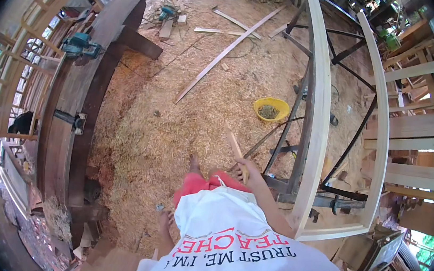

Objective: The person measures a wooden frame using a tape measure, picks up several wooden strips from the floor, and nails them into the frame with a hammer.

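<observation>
My right hand is closed on a short, pale wooden stick that points forward, beside the tall frame of light wood resting on dark metal supports. My left hand hangs low beside my white shirt, partly seen; I cannot make out whether its fingers hold anything. Below me, my bare foot stands on a floor covered in shavings.
A dark timber bench with a teal power tool runs along the left. Ahead lie a yellow bowl of debris, long strips, a second teal tool and cords. Chair frames and stacked timber line the sides.
</observation>
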A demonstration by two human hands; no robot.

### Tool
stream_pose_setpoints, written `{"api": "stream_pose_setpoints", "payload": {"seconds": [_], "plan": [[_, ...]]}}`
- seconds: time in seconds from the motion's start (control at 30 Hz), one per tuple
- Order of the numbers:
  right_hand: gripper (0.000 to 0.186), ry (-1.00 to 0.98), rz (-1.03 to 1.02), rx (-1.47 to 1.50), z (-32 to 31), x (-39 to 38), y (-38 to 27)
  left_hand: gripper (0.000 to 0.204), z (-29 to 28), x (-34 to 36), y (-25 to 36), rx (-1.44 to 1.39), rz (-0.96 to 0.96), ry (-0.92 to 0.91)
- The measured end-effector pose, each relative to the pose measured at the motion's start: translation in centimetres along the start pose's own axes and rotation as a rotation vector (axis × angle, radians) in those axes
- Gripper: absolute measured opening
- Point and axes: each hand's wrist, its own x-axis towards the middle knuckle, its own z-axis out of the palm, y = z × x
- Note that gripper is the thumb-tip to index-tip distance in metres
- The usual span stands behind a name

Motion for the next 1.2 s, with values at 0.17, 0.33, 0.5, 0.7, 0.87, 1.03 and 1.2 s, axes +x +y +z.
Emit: {"api": "stream_pose_setpoints", "payload": {"seconds": [0.17,0.33,0.5,0.7,0.87,1.03,1.2], "plan": [[0.029,0.087,-0.162,0.014,2.0,3.7,-5.8,0.03,4.4,9.1,19.2,0.438,0.193,-0.048],[0.018,0.157,-0.286,0.007,2.1,11.3,-15.1,0.038,15.6,9.2,39.5,0.256,0.428,-0.139],[0.027,0.406,-0.472,-0.099,-0.1,19.4,-32.3,0.029,27.5,9.2,51.2,0.419,0.593,-0.165],[0.057,0.984,-0.262,-0.898,-6.6,25.8,-52.2,0.036,36.5,8.8,52.6,0.636,0.227,-0.087],[0.053,1.075,0.176,-1.157,-12.1,35.4,-54.7,0.037,43.9,6.8,54.8,0.887,0.209,-0.179],[0.05,0.494,-0.139,-0.972,-11.5,40.1,-57.8,0.038,54.4,8.8,61.4,0.497,0.173,-0.044],[0.055,0.51,-0.051,-1.051,-7.5,42.3,-67.0,0.032,67.7,15.6,71.3,0.556,0.253,-0.018]]}}
